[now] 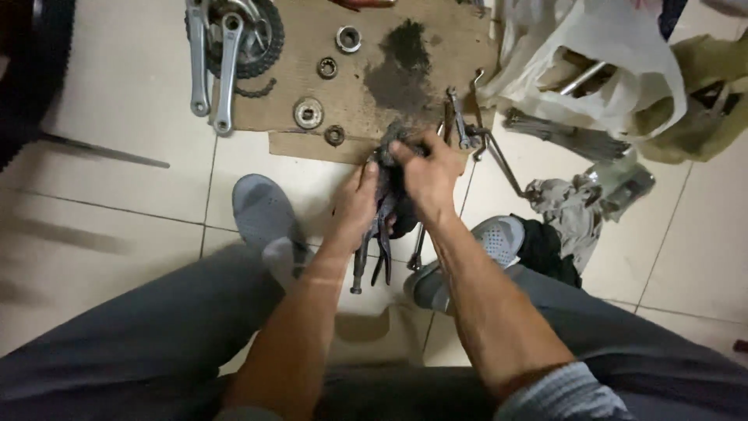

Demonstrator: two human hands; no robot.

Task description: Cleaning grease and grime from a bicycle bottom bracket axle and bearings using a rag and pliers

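Observation:
My left hand and my right hand meet over the tiled floor, both closed on a dark, greasy rag bunched around something I cannot make out. Below my hands, dark locking pliers lie on the floor between my grey shoes. Just beyond my fingers starts a sheet of cardboard with a black grease stain.
On the cardboard lie a bicycle crankset with chainring and several bearing cups and rings. Wrenches rest at its right edge. A white plastic bag, spokes and a grey cloth sit at the right; a tyre at far left.

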